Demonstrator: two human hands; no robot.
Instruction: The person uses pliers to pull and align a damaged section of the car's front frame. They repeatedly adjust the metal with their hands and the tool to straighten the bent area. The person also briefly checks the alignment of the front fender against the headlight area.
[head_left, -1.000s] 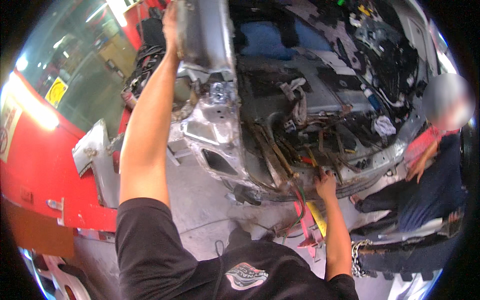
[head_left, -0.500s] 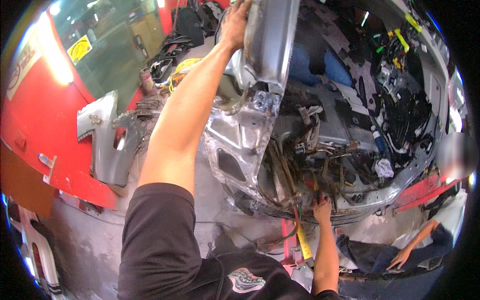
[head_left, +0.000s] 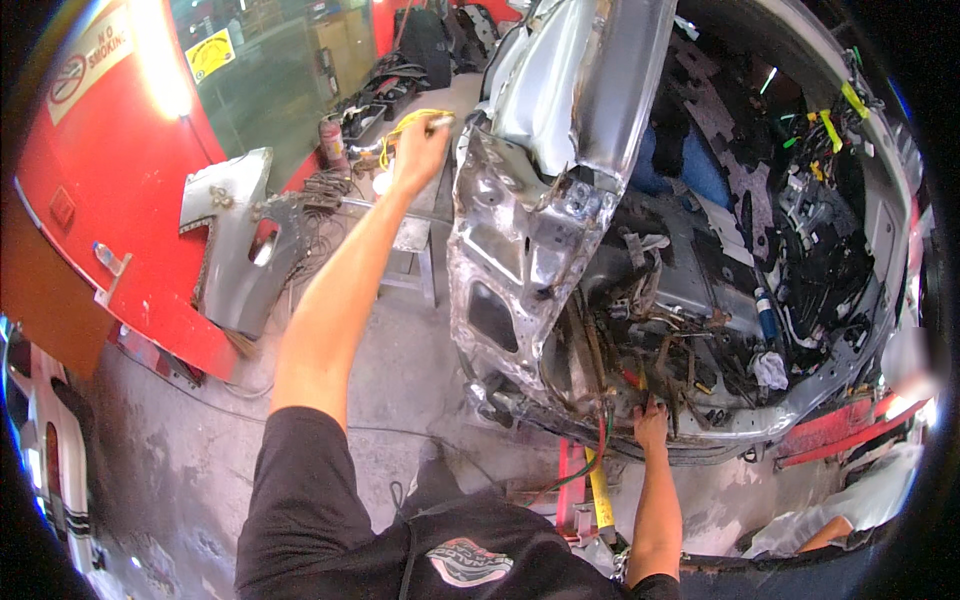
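A stripped silver car body (head_left: pixel 500 250) fills the centre and right, with bent bare metal along its near-left side and tools and debris in its floor pan. My left hand (head_left: pixel 422 150) is raised left of the tall metal post (head_left: pixel 610 80), fingers curled, in front of a yellow cable (head_left: pixel 400 126) on a bench; anything in it is too blurred to make out. My right hand (head_left: pixel 651 422) is at the near lower edge of the body, fingers curled among rusty metal bars (head_left: pixel 664 370) and red and green hoses (head_left: pixel 600 450); what it grips is hidden.
A loose grey panel (head_left: pixel 220 280) leans against the red wall (head_left: pixel 120 230) at left. A metal bench (head_left: pixel 410 235) and fire extinguisher (head_left: pixel 333 145) stand behind. Red-and-yellow equipment (head_left: pixel 600 500) is below the body. A co-worker's arm (head_left: pixel 825 530) shows at lower right.
My left hand has left the top of the metal post and moved down and left. The view has shifted leftward. The co-worker has sunk lower at the right edge. My right hand stays at the body's edge.
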